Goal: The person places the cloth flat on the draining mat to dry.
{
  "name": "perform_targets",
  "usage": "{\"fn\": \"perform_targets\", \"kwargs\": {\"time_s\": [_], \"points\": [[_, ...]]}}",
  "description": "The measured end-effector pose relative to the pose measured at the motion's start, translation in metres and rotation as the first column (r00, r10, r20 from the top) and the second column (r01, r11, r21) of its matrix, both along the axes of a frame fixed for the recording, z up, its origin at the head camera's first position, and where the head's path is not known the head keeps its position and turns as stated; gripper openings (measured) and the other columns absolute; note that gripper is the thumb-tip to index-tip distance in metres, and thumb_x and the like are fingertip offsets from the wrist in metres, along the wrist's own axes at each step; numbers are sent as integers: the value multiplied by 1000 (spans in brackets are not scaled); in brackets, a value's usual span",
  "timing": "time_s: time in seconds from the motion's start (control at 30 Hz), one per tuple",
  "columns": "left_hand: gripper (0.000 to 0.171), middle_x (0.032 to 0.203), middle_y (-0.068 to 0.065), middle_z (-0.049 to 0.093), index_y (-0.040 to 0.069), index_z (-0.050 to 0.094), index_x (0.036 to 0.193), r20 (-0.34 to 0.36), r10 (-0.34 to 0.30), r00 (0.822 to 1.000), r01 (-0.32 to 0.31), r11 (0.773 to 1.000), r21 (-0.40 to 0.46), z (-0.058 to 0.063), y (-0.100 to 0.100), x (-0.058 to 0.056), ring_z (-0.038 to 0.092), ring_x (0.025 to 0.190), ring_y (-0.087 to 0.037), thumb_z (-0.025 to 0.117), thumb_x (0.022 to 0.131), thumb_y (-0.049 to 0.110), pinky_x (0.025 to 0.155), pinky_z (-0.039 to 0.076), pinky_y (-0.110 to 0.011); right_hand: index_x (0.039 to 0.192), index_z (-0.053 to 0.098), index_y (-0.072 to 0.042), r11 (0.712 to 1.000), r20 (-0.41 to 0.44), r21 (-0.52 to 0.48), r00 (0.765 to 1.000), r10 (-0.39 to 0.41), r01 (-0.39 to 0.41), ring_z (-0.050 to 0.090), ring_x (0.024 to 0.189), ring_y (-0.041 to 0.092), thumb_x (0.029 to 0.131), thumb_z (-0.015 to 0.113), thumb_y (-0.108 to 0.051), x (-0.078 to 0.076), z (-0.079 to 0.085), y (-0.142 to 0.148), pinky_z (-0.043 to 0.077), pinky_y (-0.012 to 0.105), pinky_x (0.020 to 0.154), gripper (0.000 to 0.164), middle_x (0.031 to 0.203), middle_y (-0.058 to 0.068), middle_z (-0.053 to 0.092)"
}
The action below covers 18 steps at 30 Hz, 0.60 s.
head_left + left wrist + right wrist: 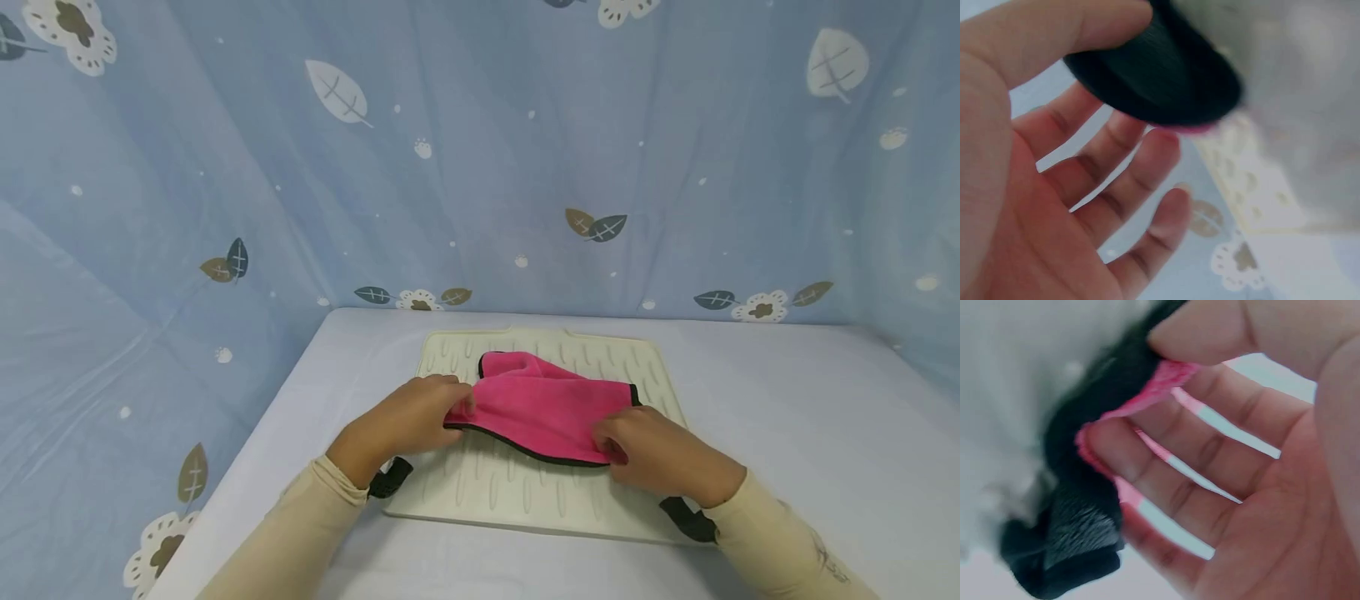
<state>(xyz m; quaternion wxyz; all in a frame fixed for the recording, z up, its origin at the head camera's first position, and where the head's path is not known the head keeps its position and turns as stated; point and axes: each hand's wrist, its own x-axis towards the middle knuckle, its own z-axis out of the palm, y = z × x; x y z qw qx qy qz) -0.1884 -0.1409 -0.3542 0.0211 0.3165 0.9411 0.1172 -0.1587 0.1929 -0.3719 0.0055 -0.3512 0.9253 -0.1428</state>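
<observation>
A pink cleaning cloth with a black edge band is stretched above a cream ridged mat. My left hand pinches the cloth's left near corner. At the right near corner my right hand does the same. In the left wrist view, the thumb presses on the black edging while the other fingers lie behind it, partly spread. The right wrist view shows the thumb and fingers gripping a black-bound corner, with pink pile between them and a blurred grey underside. The far part of the cloth is folded over.
The mat lies on a white-covered table. A blue curtain with leaf and flower prints hangs behind and along the left side. Black straps circle both wrists.
</observation>
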Motion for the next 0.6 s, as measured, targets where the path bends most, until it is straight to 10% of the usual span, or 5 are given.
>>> {"fn": "perform_targets", "kwargs": {"time_s": [0.6], "points": [[19,85,11,65,21,68,88,-192,-46,980,41,999,-30,-7,-29,11,57,75,-4,79,79,9,78,51,-35,70,46,-25,998,-110,65,994,9,-1,34,62,0,74,72,-2,15,4,10,40,30,73,35,63,-16,34]]}}
